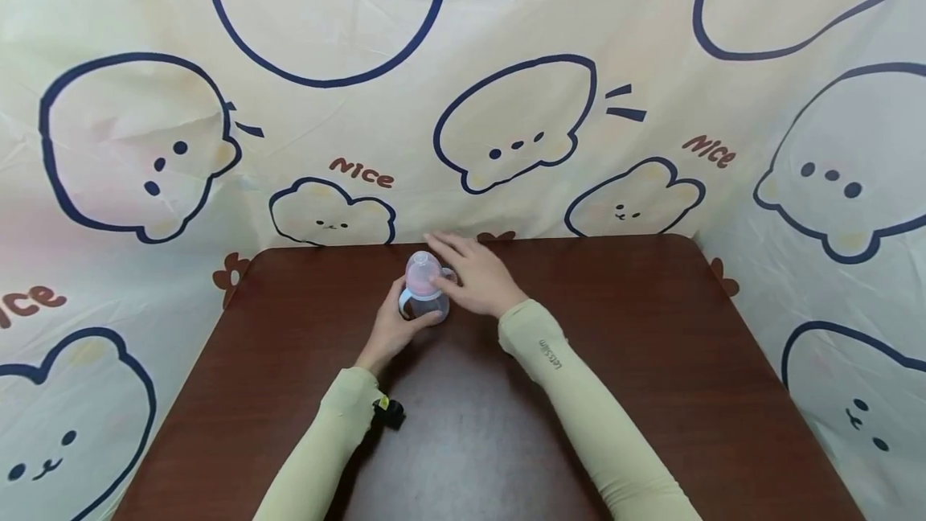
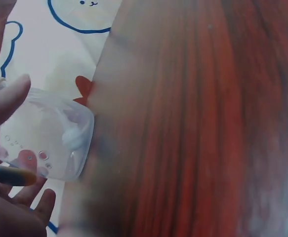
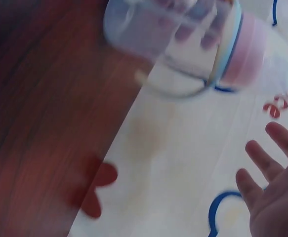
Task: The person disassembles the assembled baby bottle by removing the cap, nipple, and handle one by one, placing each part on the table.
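Note:
A baby bottle (image 1: pixel 430 310) with a clear body, a pink collar (image 3: pixel 246 52) and a see-through domed cap (image 3: pixel 280 64) is near the table's far edge. Light side handles (image 3: pixel 176 93) stick out from below its collar. My left hand (image 1: pixel 391 331) grips the lower body, thumb on one side and fingers round the other; the left wrist view shows the bottle's clear base (image 2: pixel 55 133). Just right of the cap is my right hand (image 1: pixel 483 276), its fingers straight and spread. In the right wrist view those fingers stand apart from the bottle; whether the thumb touches it is hidden.
A dark brown wooden table (image 1: pixel 463 432) spreads out below the hands. Behind it and at both sides hangs a pale cloth (image 1: pixel 506 14) with cartoon drawings. A small black device (image 1: pixel 391 414) is strapped at the left wrist.

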`<state>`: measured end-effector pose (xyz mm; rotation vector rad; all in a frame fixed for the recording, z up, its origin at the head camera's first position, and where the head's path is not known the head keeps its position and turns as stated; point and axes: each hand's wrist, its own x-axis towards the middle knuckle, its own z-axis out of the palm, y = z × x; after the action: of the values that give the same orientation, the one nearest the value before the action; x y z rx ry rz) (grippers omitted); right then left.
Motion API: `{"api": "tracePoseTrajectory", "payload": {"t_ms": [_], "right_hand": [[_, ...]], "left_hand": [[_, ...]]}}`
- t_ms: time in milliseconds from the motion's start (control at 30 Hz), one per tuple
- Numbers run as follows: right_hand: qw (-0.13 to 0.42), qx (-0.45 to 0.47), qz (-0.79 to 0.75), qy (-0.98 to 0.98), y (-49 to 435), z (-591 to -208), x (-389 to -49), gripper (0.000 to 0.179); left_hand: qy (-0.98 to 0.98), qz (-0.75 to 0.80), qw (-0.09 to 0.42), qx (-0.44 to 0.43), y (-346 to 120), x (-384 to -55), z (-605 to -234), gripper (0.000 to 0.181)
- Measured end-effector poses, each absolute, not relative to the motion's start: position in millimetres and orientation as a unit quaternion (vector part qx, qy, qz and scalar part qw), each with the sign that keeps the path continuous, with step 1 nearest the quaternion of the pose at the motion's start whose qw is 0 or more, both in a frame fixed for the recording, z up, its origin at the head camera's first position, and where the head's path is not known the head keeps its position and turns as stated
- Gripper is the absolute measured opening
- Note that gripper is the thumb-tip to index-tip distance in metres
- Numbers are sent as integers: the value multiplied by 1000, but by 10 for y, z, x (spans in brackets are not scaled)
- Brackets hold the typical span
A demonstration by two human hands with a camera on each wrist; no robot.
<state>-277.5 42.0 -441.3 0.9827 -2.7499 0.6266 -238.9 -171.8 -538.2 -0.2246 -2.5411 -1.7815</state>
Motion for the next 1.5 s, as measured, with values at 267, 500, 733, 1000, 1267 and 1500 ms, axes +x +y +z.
{"api": "tracePoseTrajectory", "payload": {"t_ms": [267,500,733,1000,1267,1500], "right_hand": [[22,343,224,-912,132,-4453,-2713,68],[27,343,232,-910,162,-4436,-2755,62],[22,327,268,-906,258,-4453,-2780,56],[11,311,302,-901,366,-4484,-2811,58],[-3,279,331,-901,496,-4505,-2826,61],[7,264,340,-903,573,-4575,-2855,58]], "left_hand": [[-816,-576,15,-54,-1712,-2390,-5401,77],[-818,-571,29,-64,-1694,-2422,-5375,76],[-826,-558,29,-70,-1699,-2432,-5335,75],[-837,-542,37,-64,-1731,-2450,-5302,78],[-834,-549,13,-62,-1700,-2479,-5324,76],[-835,-546,1,-73,-1675,-2511,-5353,77]]}}
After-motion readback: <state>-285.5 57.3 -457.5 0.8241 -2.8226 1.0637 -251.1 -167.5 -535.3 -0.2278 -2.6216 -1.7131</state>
